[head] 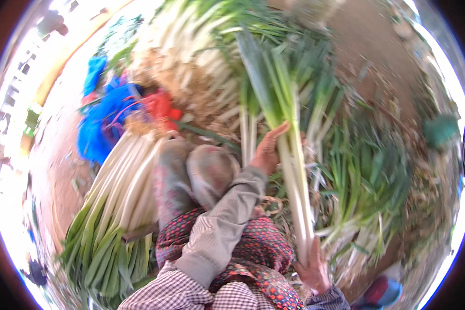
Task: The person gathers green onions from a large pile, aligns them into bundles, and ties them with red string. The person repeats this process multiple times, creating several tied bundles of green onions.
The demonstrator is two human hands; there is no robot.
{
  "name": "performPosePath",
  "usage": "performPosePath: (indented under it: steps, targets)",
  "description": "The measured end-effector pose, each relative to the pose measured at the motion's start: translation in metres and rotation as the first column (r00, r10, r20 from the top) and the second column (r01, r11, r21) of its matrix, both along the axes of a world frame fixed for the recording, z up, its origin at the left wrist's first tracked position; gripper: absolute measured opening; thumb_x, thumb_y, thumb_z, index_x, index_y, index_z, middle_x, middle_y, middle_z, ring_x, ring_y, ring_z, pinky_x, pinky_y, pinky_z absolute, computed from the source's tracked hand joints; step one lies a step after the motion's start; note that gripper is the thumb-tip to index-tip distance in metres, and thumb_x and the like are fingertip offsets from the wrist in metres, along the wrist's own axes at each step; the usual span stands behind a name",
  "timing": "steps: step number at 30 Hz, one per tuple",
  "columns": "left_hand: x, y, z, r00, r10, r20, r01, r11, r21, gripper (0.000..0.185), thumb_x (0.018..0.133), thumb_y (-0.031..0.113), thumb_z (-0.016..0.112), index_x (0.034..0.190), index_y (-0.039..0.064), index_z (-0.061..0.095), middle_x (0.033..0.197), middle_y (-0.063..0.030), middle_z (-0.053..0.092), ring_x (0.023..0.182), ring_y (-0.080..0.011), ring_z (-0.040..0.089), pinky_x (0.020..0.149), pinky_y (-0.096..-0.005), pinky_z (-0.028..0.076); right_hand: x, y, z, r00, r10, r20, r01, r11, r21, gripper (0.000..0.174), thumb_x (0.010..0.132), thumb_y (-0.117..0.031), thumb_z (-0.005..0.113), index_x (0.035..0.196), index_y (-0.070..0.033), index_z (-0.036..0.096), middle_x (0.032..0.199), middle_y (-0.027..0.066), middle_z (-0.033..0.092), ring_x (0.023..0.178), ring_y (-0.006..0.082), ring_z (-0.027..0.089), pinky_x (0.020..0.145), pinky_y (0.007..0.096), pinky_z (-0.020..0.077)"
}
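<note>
My left hand (pixel 269 151), in a grey sleeve, is closed around the upper shafts of a few leeks (pixel 294 193). These lie lengthwise in front of me, with green leaves away from me and white ends close to my body. Around the white lower ends, my right hand (pixel 314 267) has its fingers curled. Just left of the held leeks, more white leek stalks (pixel 248 131) reach toward my knees. A neat bundle of leeks (pixel 120 186) lies to my left, roots away from me and leaves toward me.
A large heap of leeks (pixel 186 66) spreads ahead, roots facing me. At the left are blue plastic bags (pixel 100 120) and red plastic (pixel 161 106). Loose leeks and green leaves (pixel 372 170) lie at the right, among scraps on bare ground (pixel 372 58). A green object (pixel 441 131) is blurred.
</note>
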State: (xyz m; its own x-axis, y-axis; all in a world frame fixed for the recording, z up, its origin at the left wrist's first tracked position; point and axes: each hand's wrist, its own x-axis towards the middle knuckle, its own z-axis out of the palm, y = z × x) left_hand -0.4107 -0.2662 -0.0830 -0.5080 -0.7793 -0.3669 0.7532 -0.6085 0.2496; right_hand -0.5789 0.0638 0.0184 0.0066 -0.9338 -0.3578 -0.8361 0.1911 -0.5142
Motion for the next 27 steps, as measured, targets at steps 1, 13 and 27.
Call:
performPosePath:
  steps: [1,13,27]
  targets:
    - [0.017,-0.006,0.011,0.997,0.075,0.01,-0.073,0.988,-0.133,0.058,0.082,0.039,0.078,0.123,0.003,0.058,0.109,-0.0161,0.067,0.099,-0.0327,0.069,0.087,-0.0501,0.059,-0.01,-0.002,-0.008,0.996,0.087,-0.007,-0.087,0.986,-0.145,0.099,0.077,-0.013,0.075,0.153,0.005,0.015,0.129,0.0365,0.052,0.093,0.0455,0.067,0.075,0.0466,0.0574]
    - [0.3,0.12,0.201,0.24,0.97,0.039,-0.657,0.192,-0.729,0.048,0.092,0.034,0.068,0.129,0.005,0.057,0.116,-0.0134,0.066,0.107,-0.031,0.065,0.098,-0.0488,0.052,0.111,-0.284,-0.005,0.819,0.477,-0.317,-0.534,0.435,-0.725,0.066,0.072,0.011,0.064,0.133,-0.006,0.048,0.115,0.0157,0.055,0.108,0.0323,0.052,0.092,0.0465,0.044]
    - [0.389,0.415,0.11,0.098,0.774,0.625,-0.978,0.191,-0.082,0.04,0.095,0.041,0.065,0.113,0.006,0.065,0.098,-0.014,0.071,0.089,-0.028,0.07,0.075,-0.0409,0.059,0.444,-0.338,-0.11,0.071,0.918,-0.391,-0.941,-0.069,-0.332,0.047,0.081,-0.004,0.051,0.128,-0.005,0.05,0.122,0.0182,0.053,0.12,0.0334,0.048,0.104,0.0452,0.033]
